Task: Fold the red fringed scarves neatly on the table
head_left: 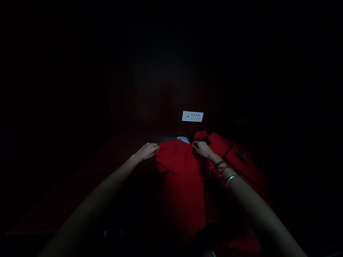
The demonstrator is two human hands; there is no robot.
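A red cloth (184,164), perhaps a garment, lies spread over the dark surface and runs down toward me, with a fold across its upper part. My left hand (148,151) grips its upper left edge, the fingers closed on the fabric. At the upper right edge my right hand (201,148) pinches the same cloth. Bands and a metal bangle (230,180) circle my right wrist. To the right, a heap of more red fabric (235,160) lies crumpled partly behind my right forearm. Whether the two red pieces are joined, I cannot tell.
A phone (183,139) with a lit-looking face lies just beyond the cloth's top edge, partly covered. A white socket panel (192,116) is on the dark wall behind. The dark table (88,178) extends leftward. Most of the surroundings are too dark to make out.
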